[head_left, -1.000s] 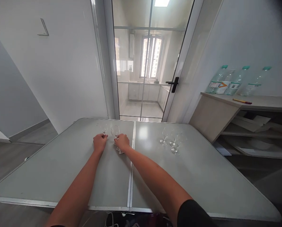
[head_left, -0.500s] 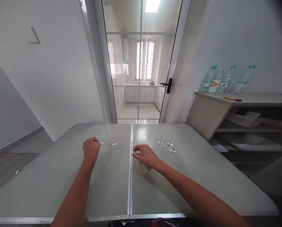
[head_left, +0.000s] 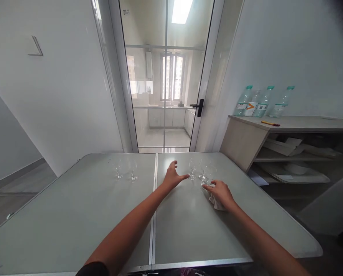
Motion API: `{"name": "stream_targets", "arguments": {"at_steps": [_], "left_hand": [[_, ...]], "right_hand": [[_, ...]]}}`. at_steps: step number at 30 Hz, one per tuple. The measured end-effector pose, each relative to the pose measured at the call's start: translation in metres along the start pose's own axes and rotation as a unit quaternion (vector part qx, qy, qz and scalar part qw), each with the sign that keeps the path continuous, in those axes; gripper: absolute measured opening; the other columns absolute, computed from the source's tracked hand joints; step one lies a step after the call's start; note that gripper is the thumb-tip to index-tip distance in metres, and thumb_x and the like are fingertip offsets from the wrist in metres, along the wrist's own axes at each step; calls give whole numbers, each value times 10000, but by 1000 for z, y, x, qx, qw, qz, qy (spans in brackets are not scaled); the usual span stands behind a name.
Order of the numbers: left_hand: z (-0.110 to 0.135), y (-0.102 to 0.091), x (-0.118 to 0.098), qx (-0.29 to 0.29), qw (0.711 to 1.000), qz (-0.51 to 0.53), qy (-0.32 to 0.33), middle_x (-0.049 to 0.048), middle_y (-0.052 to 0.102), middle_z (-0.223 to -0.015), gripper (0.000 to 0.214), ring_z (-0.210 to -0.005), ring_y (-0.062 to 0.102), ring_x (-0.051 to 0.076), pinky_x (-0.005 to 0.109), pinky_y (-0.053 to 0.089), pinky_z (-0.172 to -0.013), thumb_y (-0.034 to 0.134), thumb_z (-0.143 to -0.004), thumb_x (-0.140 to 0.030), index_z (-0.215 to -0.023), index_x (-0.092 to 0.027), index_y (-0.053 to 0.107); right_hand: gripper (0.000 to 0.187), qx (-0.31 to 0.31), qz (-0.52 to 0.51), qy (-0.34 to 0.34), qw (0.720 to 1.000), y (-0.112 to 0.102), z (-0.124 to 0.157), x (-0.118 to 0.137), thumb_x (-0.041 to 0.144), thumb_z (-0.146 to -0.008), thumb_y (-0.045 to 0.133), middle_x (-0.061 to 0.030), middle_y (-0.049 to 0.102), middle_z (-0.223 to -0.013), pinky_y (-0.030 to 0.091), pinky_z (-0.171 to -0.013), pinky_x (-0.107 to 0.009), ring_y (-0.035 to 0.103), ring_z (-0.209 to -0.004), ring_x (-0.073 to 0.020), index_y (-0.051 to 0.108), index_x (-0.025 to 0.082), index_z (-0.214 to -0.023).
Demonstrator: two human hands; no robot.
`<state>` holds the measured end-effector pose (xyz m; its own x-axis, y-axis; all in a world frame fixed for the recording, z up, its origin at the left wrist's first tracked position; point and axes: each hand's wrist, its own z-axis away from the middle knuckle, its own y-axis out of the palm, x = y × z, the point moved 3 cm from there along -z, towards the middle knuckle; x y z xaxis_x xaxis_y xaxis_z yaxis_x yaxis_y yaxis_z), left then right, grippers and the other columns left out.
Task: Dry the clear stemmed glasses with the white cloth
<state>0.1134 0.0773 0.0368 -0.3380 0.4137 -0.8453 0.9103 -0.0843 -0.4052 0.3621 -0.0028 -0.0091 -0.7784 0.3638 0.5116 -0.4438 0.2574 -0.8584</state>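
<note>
My left hand reaches over the right half of the table, thumb and fingers spread, with nothing in it. Its thumb tip comes close to a clear stemmed glass, the leftmost in a group of three. My right hand is closed on a crumpled pale cloth, which hangs below the palm. Its fingertips are at the foot of the nearest stemmed glass; whether they touch it I cannot tell. Just behind stands another glass. On the table's left half are two more stemmed glasses.
The grey table has a metal seam down its middle. A glass door with a black handle rises behind it. To the right, a shelf unit carries green-capped bottles and a yellow-red stick.
My left hand has moved right, away from the left pair of glasses, and opened out. My right hand has gone right with the cloth, up to the group of three. The view has shifted slightly.
</note>
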Motion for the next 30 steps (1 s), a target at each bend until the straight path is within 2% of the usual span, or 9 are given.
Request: {"name": "stream_targets", "arguments": {"at_steps": [4,8,12,15,17,19,23,27,30], "left_hand": [[-32,53,8,57,998,28,0,252,504,-1461,1120,-1321,539,365,470,444,-1081,981,-514,-344,-1455,-140,408],[-48,83,1,40,996,78,-25,254,582,-1375,1081,-1280,571,350,460,455,-1051,990,-498,-313,-1419,-134,452],[-55,92,-6,18,994,102,-37,195,673,-1227,808,-1101,674,304,430,532,-918,968,-554,-287,-1244,-144,574],[-49,81,-12,-8,992,123,-38,182,688,-1169,640,-991,711,270,400,563,-837,943,-607,-295,-1123,-133,602],[-37,60,-18,-27,990,138,-33,167,689,-1163,609,-985,717,256,379,574,-818,927,-634,-303,-1118,-150,591],[-18,26,-25,-48,987,155,-22,143,688,-1174,572,-985,721,233,357,584,-806,892,-689,-318,-1143,-185,570],[28,-80,-31,-183,965,185,-23,125,693,-1153,571,-1003,723,230,385,585,-863,871,-709,-330,-1132,-208,508],[69,-190,-16,-336,941,17,-41,121,595,-1265,546,-1090,679,258,380,587,-831,843,-718,-412,-1151,-215,575],[91,-243,8,-419,896,-134,-69,103,561,-1196,608,-1043,657,259,404,580,-829,855,-673,-420,-1198,-214,627]], "right_hand": [[532,-13,-29,-15,999,3,-10,5,556,-800,688,-176,787,-1002,509,-722,-340,740,-955,-332,765,126,-1104],[433,-28,-43,-45,998,8,-13,7,473,-825,670,-152,792,-1038,516,-750,-331,739,-995,-327,785,172,-1114],[416,-45,-50,-45,997,15,-18,4,440,-847,648,-154,779,-1112,534,-798,-331,733,-1041,-327,789,168,-1128],[366,-50,-46,-50,996,20,-19,0,426,-857,635,-139,771,-1148,541,-830,-338,722,-1076,-326,807,185,-1073],[352,-57,-40,-55,996,21,-19,-2,425,-858,633,-132,777,-1134,546,-827,-334,728,-1064,-320,812,196,-1058],[341,-66,-32,-56,996,20,-16,-3,425,-866,626,-128,785,-1106,551,-806,-328,740,-1031,-312,816,204,-1041],[336,-78,-22,-68,994,18,-4,13,413,-896,595,-136,792,-1064,553,-766,-313,756,-968,-295,824,192,-1005],[297,-39,-72,-142,986,24,24,68,387,-899,613,-99,810,-952,551,-765,-284,770,-897,-260,822,212,-1018],[228,24,-126,-213,969,42,55,127,337,-882,649,-85,810,-993,542,-814,-278,764,-927,-244,828,218,-960]]}}
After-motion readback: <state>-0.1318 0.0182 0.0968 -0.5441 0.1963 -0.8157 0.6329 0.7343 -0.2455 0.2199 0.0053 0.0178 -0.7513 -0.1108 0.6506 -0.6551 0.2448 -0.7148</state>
